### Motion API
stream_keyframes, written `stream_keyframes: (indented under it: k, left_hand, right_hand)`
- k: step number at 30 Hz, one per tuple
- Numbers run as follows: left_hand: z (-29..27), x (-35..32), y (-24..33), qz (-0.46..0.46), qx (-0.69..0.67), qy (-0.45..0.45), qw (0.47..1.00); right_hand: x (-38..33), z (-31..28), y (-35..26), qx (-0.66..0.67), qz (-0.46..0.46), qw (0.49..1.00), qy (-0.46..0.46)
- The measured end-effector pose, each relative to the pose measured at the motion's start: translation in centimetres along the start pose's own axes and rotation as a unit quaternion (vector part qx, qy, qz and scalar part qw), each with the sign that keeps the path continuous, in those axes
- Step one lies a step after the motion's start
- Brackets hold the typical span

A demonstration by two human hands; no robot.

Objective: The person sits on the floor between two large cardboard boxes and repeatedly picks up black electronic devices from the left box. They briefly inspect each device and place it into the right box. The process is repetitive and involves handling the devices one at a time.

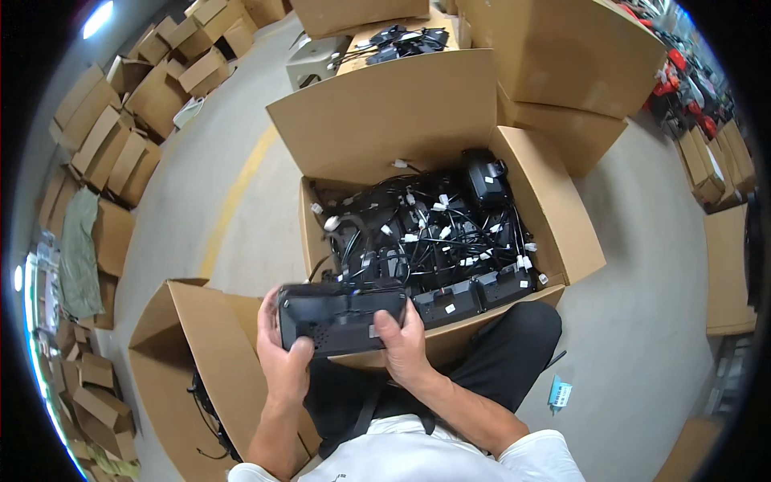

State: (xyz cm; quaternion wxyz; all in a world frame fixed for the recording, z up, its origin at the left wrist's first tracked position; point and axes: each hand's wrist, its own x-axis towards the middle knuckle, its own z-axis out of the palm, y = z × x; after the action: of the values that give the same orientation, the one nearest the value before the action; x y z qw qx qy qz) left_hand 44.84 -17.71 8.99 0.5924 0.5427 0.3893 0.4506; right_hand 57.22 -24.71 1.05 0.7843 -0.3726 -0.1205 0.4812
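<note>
Both hands hold one black device (341, 317) flat in front of the body, above the lap and just over the near edge of the large open box (554, 217). The left hand (281, 349) grips the device's left end, thumb on top and fingers wrapped beneath. The right hand (401, 341) grips the right end the same way, thumb resting on the upper face near a small pale label. Both grips are closed firmly on the casing.

Step in hand, as judged from the posture: the device is out of the box and held for inspection or turning over. It is clear of the tangle of cables. Any further move calls for a steady two-handed hold, since the device is wide and smooth, and for care that no trailing cable snags; whether a cable hangs from it cannot be told.

Containers:
- Large open box, directly ahead, flaps spread outward. It holds many similar black units (474, 293) stood in a row along the near wall, and a dense mass of black cables with white plugs (426, 229) above them.
- Second open box (181, 353), at the person's left, beside the left knee. Its inside is mostly hidden; a few dark cables show at its lower edge.

Closed and flattened boxes (120, 145) are stacked around the concrete floor (241, 201).
</note>
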Motion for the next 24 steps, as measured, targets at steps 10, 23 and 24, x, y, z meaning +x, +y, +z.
stream_keyframes:
  k: [10,23,24]
  left_hand:
    - [4.8,3.0,-3.1,-0.161,-0.008,-0.234,0.959]
    - [21.7,21.4,-22.7,-0.275,0.009,-0.158,0.948]
    - [22.4,21.9,-24.8,-0.303,0.009,-0.155,0.940]
  right_hand:
    - [0.7,-7.1,-5.1,0.208,-0.025,0.970,-0.120]
    - [0.7,-10.2,-7.0,0.023,-0.041,0.984,0.173]
    - [0.8,-10.7,-6.2,-0.004,-0.045,0.985,0.168]
